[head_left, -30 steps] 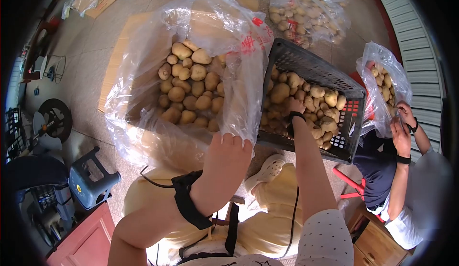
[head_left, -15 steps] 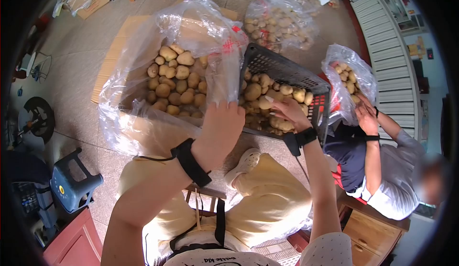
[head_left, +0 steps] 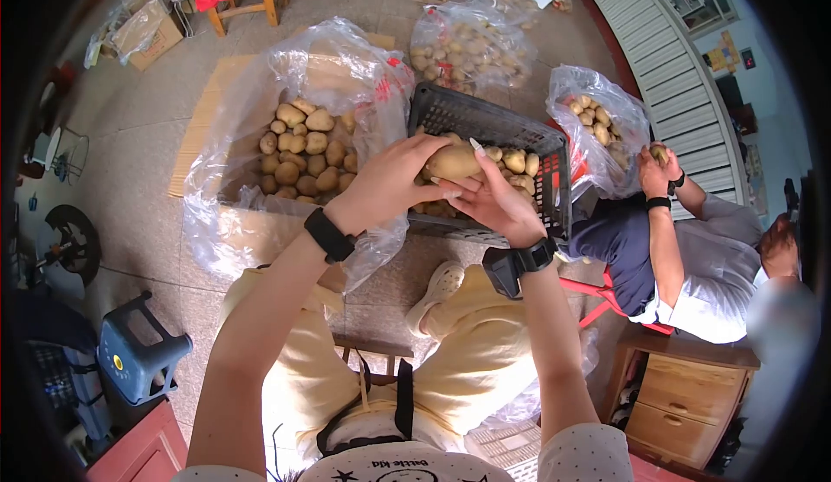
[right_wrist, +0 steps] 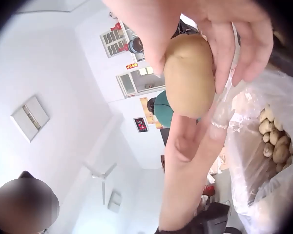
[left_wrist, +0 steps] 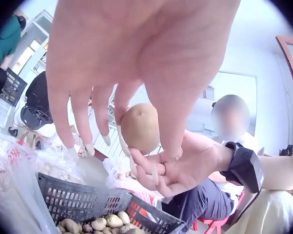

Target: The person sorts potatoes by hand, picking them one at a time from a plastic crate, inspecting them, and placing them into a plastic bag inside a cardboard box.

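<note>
A large pale-brown potato (head_left: 454, 162) is held up over the black plastic crate (head_left: 463, 114), between my two hands. My right hand (head_left: 502, 207) grips it, thumb on one side and fingers on the other, as the right wrist view shows around the potato (right_wrist: 189, 80). My left hand (head_left: 391, 175) meets it from the other side; in the left wrist view the potato (left_wrist: 140, 129) sits between its thumb and index finger, the other fingers stretched downward. Below, more potatoes (left_wrist: 112, 221) lie in the crate, partly hidden by my hands in the head view.
Left of the crate stands a cardboard box with a clear plastic liner (head_left: 216, 157), holding many potatoes (head_left: 299, 153). Bags of potatoes (head_left: 472, 49) lie behind. At the right a seated person (head_left: 701, 248) holds a potato beside another bag (head_left: 563, 92). A blue stool (head_left: 143, 348) stands left.
My right hand has come up out of the crate with a potato. My left hand has left the box liner and moved right to the potato. The head view has shifted.
</note>
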The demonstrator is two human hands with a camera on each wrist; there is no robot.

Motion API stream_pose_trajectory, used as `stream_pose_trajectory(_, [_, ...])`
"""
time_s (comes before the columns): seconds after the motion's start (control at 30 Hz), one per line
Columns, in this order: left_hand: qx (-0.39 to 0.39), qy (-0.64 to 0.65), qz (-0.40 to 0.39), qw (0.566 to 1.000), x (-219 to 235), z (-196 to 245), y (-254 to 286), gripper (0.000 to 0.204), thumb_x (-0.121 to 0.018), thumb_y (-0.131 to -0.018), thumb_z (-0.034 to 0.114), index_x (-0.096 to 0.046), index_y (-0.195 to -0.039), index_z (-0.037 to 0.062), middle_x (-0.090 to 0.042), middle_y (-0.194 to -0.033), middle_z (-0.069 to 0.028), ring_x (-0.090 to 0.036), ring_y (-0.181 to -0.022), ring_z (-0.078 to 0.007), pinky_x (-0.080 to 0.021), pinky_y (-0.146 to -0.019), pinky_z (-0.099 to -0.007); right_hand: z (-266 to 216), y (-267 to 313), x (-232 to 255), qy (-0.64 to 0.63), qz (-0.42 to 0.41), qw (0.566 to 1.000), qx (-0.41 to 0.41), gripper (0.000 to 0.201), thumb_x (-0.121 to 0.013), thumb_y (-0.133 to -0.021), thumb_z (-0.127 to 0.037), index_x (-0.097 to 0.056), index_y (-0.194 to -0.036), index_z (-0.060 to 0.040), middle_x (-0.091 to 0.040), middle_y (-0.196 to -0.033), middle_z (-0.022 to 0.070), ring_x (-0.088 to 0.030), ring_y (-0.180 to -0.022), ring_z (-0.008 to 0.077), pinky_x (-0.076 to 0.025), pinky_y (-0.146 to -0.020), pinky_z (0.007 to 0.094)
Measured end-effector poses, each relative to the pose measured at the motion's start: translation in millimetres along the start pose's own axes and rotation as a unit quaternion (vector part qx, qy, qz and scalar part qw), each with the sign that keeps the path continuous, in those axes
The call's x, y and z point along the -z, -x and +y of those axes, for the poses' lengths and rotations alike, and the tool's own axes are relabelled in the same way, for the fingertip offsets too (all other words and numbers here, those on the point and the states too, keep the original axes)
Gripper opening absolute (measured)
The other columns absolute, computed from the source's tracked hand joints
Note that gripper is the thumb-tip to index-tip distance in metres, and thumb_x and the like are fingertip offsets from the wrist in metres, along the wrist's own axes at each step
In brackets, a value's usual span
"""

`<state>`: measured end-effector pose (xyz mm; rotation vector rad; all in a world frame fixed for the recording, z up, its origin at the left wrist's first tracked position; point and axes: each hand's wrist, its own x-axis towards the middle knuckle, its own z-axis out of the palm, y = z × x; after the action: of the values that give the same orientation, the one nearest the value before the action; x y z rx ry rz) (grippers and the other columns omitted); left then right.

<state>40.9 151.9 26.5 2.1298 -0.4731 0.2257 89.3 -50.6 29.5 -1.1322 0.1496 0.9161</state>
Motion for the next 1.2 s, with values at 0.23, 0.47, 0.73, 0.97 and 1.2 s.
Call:
stream_pose_trajectory(0.23, [0.063, 0.232, -0.018, 0.971, -8, -6, -11, 0.048, -0.07, -0.08, 0.01, -0.051, -0.124, 0.0038, -0.059, -0.118, -0.0083, -0.056, -0.107, -0.0158, -0.044, -0.091, -0.0294, 8, -16, 3, -0.089, -0.098, 0.991, -0.035, 0.046, -0.051, -0.092, -0.05, -0.056, -0.114, -0.0107, -0.06, -0.104, 0.0002, -0.051, -0.104, 0.0152, -0.037, -0.101, 0.0338])
stream_pose_trajectory(0.47, [0.105, 0.394, -0.009, 0.913, -23, -21, -18, 0.041, -0.064, -0.088, 0.018, -0.049, -0.122, 0.0012, -0.06, -0.111, -0.0054, -0.057, -0.101, -0.011, -0.047, -0.086, -0.0269, 2, -8, -9, -0.026, -0.059, 0.998, -0.026, 0.06, -0.04, -0.093, -0.057, -0.051, -0.124, -0.0072, -0.055, -0.124, 0.0061, -0.048, -0.115, 0.0164, -0.036, -0.101, 0.0344])
stream_pose_trajectory(0.73, [0.139, 0.346, 0.01, 0.928, -13, -16, -15, 0.041, -0.06, -0.091, 0.022, -0.048, -0.122, -0.0015, -0.06, -0.11, -0.0056, -0.057, -0.1, -0.0103, -0.046, -0.087, -0.026, 16, -8, -4, 0.462, 0.194, 0.819, 0.279, 0.046, -0.048, -0.094, -0.044, -0.066, -0.1, -0.0027, -0.069, -0.081, 0.0132, -0.067, -0.077, 0.0231, -0.051, -0.069, 0.0327])
stream_pose_trajectory(0.97, [0.371, 0.343, 0.028, 0.862, 3, 13, -12, 0.05, -0.05, -0.092, 0.042, -0.047, -0.127, 0.0063, -0.058, -0.108, -0.0033, -0.06, -0.095, -0.0124, -0.049, -0.081, -0.0263, 23, -12, 0, 0.519, 0.271, 0.731, 0.35, 0.027, -0.055, -0.09, -0.028, -0.066, -0.089, -0.0037, -0.067, -0.073, 0.0129, -0.066, -0.066, 0.0289, -0.051, -0.06, 0.0356])
stream_pose_trajectory(1.2, [0.383, 0.346, -0.005, 0.856, 5, 11, -7, 0.05, -0.045, -0.092, 0.043, -0.041, -0.131, 0.0123, -0.056, -0.107, -0.0059, -0.062, -0.088, -0.0141, -0.051, -0.079, -0.0283, 23, -12, 0, 0.552, 0.283, 0.702, 0.35, 0.023, -0.055, -0.09, -0.026, -0.065, -0.093, -0.0052, -0.068, -0.074, 0.0104, -0.066, -0.067, 0.0289, -0.051, -0.06, 0.0361])
